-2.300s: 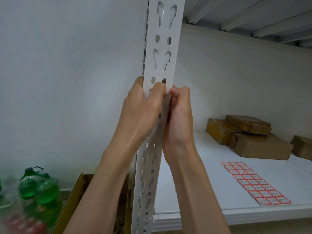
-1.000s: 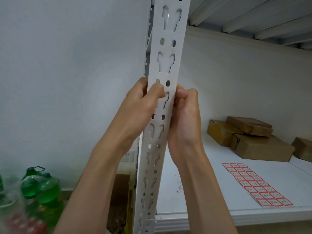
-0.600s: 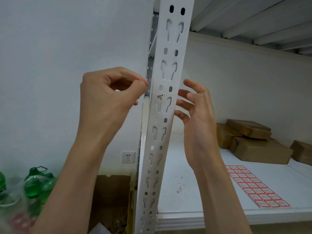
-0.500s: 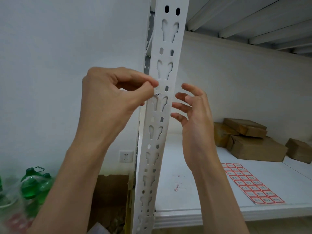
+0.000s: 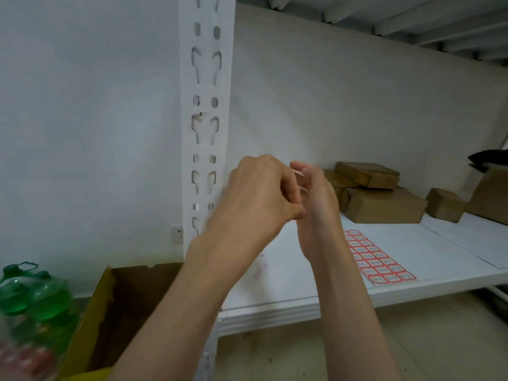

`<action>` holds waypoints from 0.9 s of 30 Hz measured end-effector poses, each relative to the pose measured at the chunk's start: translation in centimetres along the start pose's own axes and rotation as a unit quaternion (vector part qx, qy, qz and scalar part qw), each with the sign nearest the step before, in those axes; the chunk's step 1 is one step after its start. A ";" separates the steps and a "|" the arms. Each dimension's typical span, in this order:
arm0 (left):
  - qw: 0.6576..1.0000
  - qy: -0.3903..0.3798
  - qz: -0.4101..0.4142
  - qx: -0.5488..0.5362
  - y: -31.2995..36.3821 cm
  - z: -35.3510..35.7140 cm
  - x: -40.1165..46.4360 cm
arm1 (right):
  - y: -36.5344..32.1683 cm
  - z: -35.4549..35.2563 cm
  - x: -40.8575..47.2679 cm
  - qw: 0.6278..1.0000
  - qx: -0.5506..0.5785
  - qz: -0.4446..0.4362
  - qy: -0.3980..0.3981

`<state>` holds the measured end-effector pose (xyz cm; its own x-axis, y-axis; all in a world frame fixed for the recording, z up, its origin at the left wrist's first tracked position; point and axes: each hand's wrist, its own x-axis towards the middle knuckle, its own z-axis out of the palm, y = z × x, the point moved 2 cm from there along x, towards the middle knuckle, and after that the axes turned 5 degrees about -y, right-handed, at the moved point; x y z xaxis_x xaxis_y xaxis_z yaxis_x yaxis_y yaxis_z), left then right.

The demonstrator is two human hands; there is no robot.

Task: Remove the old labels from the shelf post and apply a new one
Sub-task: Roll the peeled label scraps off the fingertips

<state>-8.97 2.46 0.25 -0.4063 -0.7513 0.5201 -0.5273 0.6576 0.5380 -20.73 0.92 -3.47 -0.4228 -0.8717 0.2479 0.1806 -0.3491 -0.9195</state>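
Note:
The white slotted shelf post (image 5: pixel 206 133) stands upright left of centre, with a tiny dark scrap (image 5: pixel 200 114) stuck above one keyhole slot. Both hands are off the post, together just to its right above the shelf board. My left hand (image 5: pixel 258 196) has its fingertips pinched, and a thin pale sliver of old label (image 5: pixel 298 173) shows between them. My right hand (image 5: pixel 316 199) faces it with fingers curled against the left fingertips; its grip is hidden. A sheet of red-bordered new labels (image 5: pixel 380 261) lies flat on the shelf to the right.
The white shelf board (image 5: pixel 439 251) carries brown wrapped parcels (image 5: pixel 382 202) at the back and a cardboard box (image 5: pixel 492 193) at far right. Left of the post, an open cardboard box (image 5: pixel 123 298) and green bottles (image 5: pixel 33 295) stand on the floor by the wall.
Both hands left the post and dropped to the right, coming together above the shelf. The left hand stayed pinched. The view swung right and down.

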 end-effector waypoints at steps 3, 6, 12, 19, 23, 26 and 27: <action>0.996 -0.059 -0.046 0.046 -2.5 5.0 0.7 | 1.1 -2.1 0.5 0.998 0.016 0.043 0.049; 0.987 -0.092 -0.102 0.083 -5.7 8.9 0.7 | 1.7 -3.3 0.8 0.996 0.003 0.052 0.074; 0.975 -0.122 -0.140 0.121 -9.7 12.3 -0.4 | 1.9 -3.7 0.8 0.995 -0.049 0.057 0.066; 0.983 -0.075 -0.136 0.097 -9.2 11.8 -0.1 | 1.4 -3.0 0.6 0.993 -0.101 0.042 0.048; 0.995 -0.016 -0.079 0.061 -5.5 8.3 0.4 | -0.5 -1.5 0.2 0.995 -0.097 -0.024 0.025; 0.999 0.019 -0.022 0.040 -1.8 3.7 0.3 | -2.7 0.3 -0.6 0.993 -0.068 -0.093 -0.008; 0.999 0.033 -0.004 0.030 -0.8 2.1 -0.1 | -3.4 0.9 -0.9 0.992 -0.051 -0.112 -0.022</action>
<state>-10.03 1.85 -1.62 -0.3520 -0.7500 0.5600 -0.5751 0.6453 0.5028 -20.09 2.59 -0.34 -0.4030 -0.7912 0.4600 -0.0047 -0.5008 -0.8655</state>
